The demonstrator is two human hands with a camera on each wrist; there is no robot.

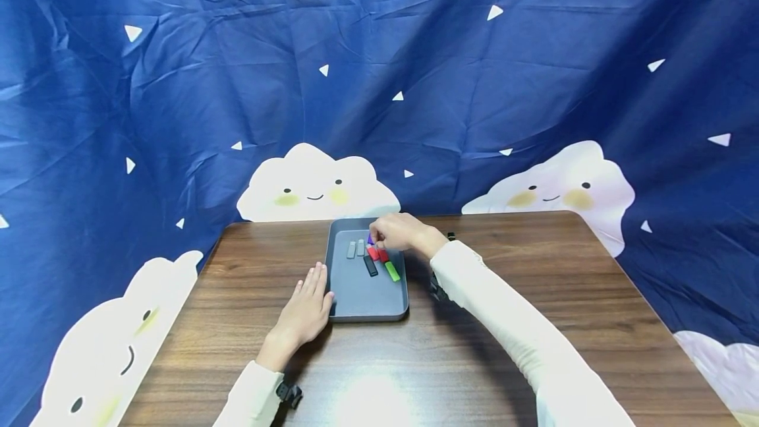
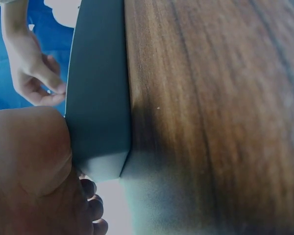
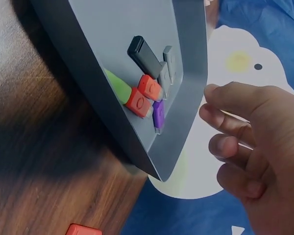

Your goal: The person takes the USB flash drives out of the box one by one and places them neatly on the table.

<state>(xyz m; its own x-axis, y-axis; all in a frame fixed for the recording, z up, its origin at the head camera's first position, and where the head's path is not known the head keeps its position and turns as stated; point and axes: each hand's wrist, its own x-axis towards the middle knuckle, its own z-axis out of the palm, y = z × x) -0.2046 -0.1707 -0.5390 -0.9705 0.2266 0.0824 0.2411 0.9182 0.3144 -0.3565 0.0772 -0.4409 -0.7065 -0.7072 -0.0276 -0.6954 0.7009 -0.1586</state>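
A shallow grey tray [image 1: 367, 305] holds several USB flash drives. Among them are a black drive [image 1: 370, 266], a green drive [image 1: 393, 272], two red drives [image 3: 149, 87], a purple drive [image 3: 159, 116] and two pale grey drives [image 1: 351, 250]. My right hand [image 1: 398, 230] hovers over the tray's far right part, above the purple and red drives. Its fingers are loosely bent, with nothing seen between them in the right wrist view. My left hand [image 1: 305, 308] lies against the tray's near left side, touching its wall.
The tray stands on a brown wooden table [image 1: 267, 249]. A red object [image 3: 83, 230], partly cut off by the frame, lies on the wood outside the tray. Behind the table hangs a blue cloth [image 1: 356, 104] with white clouds.
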